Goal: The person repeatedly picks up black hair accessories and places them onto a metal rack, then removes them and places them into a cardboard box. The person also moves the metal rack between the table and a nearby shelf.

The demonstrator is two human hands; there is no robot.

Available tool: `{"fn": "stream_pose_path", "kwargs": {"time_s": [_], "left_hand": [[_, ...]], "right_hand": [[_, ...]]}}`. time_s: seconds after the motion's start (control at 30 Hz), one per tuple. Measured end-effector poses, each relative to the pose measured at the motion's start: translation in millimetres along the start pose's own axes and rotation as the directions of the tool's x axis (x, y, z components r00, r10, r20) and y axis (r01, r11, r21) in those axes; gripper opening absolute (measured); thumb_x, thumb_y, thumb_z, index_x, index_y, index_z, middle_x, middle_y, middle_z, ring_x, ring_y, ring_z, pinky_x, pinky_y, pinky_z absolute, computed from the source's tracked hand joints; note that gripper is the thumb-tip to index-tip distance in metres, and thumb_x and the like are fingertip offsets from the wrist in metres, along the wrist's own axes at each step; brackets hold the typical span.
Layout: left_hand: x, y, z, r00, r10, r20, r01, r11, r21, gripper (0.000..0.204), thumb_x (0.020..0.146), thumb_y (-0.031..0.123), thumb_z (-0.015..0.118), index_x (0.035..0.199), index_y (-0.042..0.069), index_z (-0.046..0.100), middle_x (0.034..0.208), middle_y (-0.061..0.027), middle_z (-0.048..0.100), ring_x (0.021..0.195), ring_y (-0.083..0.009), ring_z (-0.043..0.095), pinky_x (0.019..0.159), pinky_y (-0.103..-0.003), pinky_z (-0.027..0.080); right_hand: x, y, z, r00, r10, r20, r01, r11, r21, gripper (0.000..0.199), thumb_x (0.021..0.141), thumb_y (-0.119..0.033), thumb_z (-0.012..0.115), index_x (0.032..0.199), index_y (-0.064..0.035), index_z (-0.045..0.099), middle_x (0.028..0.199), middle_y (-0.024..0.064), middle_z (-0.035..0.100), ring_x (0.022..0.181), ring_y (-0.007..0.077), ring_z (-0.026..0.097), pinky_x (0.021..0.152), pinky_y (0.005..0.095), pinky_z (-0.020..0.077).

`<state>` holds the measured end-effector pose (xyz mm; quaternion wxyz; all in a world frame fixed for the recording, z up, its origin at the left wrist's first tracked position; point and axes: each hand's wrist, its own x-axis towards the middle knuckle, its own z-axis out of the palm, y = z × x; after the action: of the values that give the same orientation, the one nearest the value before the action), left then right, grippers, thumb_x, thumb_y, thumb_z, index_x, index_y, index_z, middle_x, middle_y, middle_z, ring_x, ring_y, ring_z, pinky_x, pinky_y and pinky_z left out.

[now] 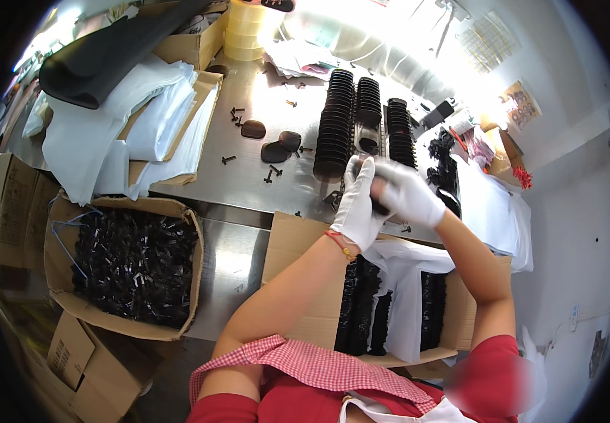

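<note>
Both my hands wear white gloves and meet over the near edge of the metal bench. My left hand [356, 208] is closed, fingers pointing up and pressed together, around something mostly hidden. Against it works my right hand [415, 196], its fingers smeared by motion. A small dark piece [379, 208] shows between the two palms, too covered to name. Just beyond my fingertips stand rows of dark lenses [334, 130], a middle row [368, 102] and a right row [401, 134], upright in a rack. One dark lens [369, 145] sits at the near end of the middle row.
Loose lenses [274, 151] and small dark clips [229, 159] lie on the bench [206, 134]. Left, a carton [195, 282] holds many black pieces. Below my hands, an open carton [305, 261] holds black bundles and white sheets. Paper stacks [484, 204] stand right.
</note>
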<state>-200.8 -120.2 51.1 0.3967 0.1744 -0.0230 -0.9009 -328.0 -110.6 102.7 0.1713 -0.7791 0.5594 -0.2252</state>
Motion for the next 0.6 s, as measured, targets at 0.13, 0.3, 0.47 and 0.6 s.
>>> {"fn": "stream_pose_path", "kwargs": {"time_s": [0.13,0.3,0.47,0.6], "left_hand": [[18,-17,-20,0.992,0.038,0.118,-0.045,0.997,0.057,0.018,0.097,0.022,0.064,0.111,0.019,0.054,0.101,-0.0015,0.062,0.083,-0.0112,0.06,0.063,-0.03,0.051],[25,-15,-34,0.944,0.213,0.251,-0.259,0.01,0.966,0.024,0.085,0.015,0.064,0.107,0.005,0.06,0.101,-0.0178,0.069,0.084,-0.031,0.069,0.081,-0.038,0.056],[21,-15,-49,0.939,0.119,0.323,-0.251,-0.408,0.878,0.023,0.083,0.007,0.057,0.104,0.009,0.066,0.11,-0.0153,0.064,0.096,-0.038,0.067,0.084,-0.047,0.054],[25,-12,-59,0.913,0.121,0.39,-0.321,-0.378,0.869,0.021,0.083,0.007,0.056,0.102,0.008,0.066,0.105,-0.0156,0.064,0.093,-0.0373,0.067,0.082,-0.047,0.055]], "right_hand": [[5,34,-29,0.984,0.166,0.066,-0.174,0.973,0.149,0.035,0.098,-0.032,0.063,0.116,-0.0032,0.07,0.109,0.0088,0.071,0.101,0.0189,0.066,0.092,0.032,0.0506],[77,139,-19,0.833,0.502,-0.233,-0.394,0.833,0.388,0.073,0.088,-0.013,0.073,0.147,0.0085,0.036,0.139,0.0206,0.053,0.116,0.0228,0.061,0.098,0.0324,0.0501],[111,173,5,0.908,0.418,0.032,-0.231,0.435,0.87,0.07,0.086,0.01,0.065,0.148,-0.0031,0.036,0.114,0.014,0.064,0.089,0.0182,0.068,0.075,0.0294,0.0606],[114,167,24,0.891,0.446,-0.086,-0.241,0.624,0.743,0.066,0.086,0.009,0.065,0.147,-0.0078,0.047,0.093,0.0048,0.07,0.078,0.0125,0.065,0.072,0.0249,0.0545]]}}
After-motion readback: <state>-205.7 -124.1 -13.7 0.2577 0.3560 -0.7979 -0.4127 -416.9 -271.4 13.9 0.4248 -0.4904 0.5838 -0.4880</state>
